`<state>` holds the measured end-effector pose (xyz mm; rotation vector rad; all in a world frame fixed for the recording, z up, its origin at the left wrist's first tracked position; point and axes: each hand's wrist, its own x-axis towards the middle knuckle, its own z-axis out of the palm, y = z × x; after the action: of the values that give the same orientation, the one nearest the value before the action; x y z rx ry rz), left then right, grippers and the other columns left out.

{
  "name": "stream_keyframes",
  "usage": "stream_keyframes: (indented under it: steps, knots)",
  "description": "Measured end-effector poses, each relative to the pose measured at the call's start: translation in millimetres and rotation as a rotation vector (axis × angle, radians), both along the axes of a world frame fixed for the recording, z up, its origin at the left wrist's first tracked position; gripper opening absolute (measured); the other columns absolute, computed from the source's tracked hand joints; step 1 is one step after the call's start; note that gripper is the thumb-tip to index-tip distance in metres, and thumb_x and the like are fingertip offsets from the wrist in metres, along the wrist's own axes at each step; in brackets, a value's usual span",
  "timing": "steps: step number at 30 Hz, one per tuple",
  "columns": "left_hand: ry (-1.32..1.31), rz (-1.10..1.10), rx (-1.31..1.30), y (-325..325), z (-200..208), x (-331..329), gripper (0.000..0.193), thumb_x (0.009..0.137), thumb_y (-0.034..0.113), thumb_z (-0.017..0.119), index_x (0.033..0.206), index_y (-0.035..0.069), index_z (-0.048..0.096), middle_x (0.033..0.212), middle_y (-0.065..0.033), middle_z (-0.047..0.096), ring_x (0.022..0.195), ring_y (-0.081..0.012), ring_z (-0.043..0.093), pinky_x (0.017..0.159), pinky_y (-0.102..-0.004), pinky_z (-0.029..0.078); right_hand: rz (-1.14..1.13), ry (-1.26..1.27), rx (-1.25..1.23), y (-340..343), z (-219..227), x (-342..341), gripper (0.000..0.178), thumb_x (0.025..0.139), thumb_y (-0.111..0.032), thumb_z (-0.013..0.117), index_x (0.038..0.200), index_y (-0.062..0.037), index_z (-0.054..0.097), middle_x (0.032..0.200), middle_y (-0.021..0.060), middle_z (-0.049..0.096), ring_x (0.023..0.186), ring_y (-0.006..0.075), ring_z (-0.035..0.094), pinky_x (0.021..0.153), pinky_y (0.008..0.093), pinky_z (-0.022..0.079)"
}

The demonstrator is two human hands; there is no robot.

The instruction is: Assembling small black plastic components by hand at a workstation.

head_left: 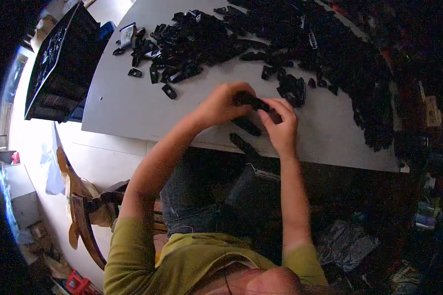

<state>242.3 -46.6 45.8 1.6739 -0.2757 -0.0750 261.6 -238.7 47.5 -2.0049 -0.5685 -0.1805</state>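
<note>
Over the near part of the pale table (128, 105), both my hands hold one small black plastic-looking part (251, 101); its exact kind is too dark to tell. My left hand (225, 104) curls round its left end. With thumb and fingers, my right hand (282, 122) pinches the right end. Beneath my hands lies a long black piece (246, 126), and another black strip (243, 145) sits at the table's near edge. Just beyond my right hand is a chunky black part (293, 90).
A big heap of black parts (280, 29) covers the far and right side of the table, with a smaller pile (182, 44) at the far left. Black crates (66, 64) stand left of the table. A wooden chair (86, 226) is at my left side.
</note>
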Motion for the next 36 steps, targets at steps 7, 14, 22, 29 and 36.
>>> stream_keyframes:
  steps: [7,14,22,29,36]
  knots:
    - [-0.321,0.089,0.398,18.1,-5.2,-3.3,0.023,0.064,0.006,0.072,0.085,0.003,0.065,0.086,-0.0124,0.062,0.084,-0.0289,0.06,0.074,-0.0345,0.048,0.157,-0.013,-0.24,-10.1,19.5,5.9,0.029,0.067,-0.001,0.072,0.095,-0.0005,0.065,0.089,0.0093,0.06,0.084,0.022,0.058,0.074,0.0296,0.046]
    - [-0.156,0.069,0.297,22.0,0.0,-2.9,0.02,0.066,0.002,0.07,0.085,0.001,0.063,0.089,-0.0091,0.063,0.084,-0.02,0.06,0.074,-0.0317,0.048,0.208,0.015,-0.244,-2.8,16.4,12.3,0.028,0.065,-0.001,0.073,0.092,0.0001,0.066,0.085,0.008,0.058,0.081,0.0192,0.057,0.071,0.0268,0.044]
    - [-0.157,0.073,0.279,17.3,2.2,-3.7,0.026,0.062,0.003,0.073,0.086,0.0,0.064,0.088,-0.0126,0.063,0.083,-0.0285,0.061,0.073,-0.0348,0.048,0.15,-0.084,-0.219,-5.9,5.0,9.5,0.029,0.066,-0.005,0.074,0.093,-0.0004,0.067,0.084,0.0072,0.056,0.08,0.0201,0.055,0.068,0.0292,0.044]
    - [-0.161,-0.008,0.312,22.6,7.3,-17.9,0.025,0.067,0.006,0.07,0.09,0.0,0.063,0.089,-0.0142,0.062,0.084,-0.0288,0.06,0.074,-0.0354,0.048,0.223,-0.043,-0.257,16.8,9.8,14.4,0.028,0.068,-0.005,0.073,0.095,-0.0003,0.066,0.084,0.0102,0.056,0.077,0.0217,0.057,0.065,0.0289,0.045]
    - [-0.421,0.636,0.876,60.4,23.9,-38.4,0.028,0.071,0.006,0.064,0.098,0.004,0.056,0.095,-0.0142,0.054,0.089,-0.0315,0.054,0.077,-0.0388,0.047,-0.174,-0.152,-0.634,56.0,31.4,48.1,0.038,0.087,-0.033,0.054,0.115,-0.0078,0.051,0.098,0.0181,0.057,0.084,0.0391,0.057,0.067,0.0478,0.046]
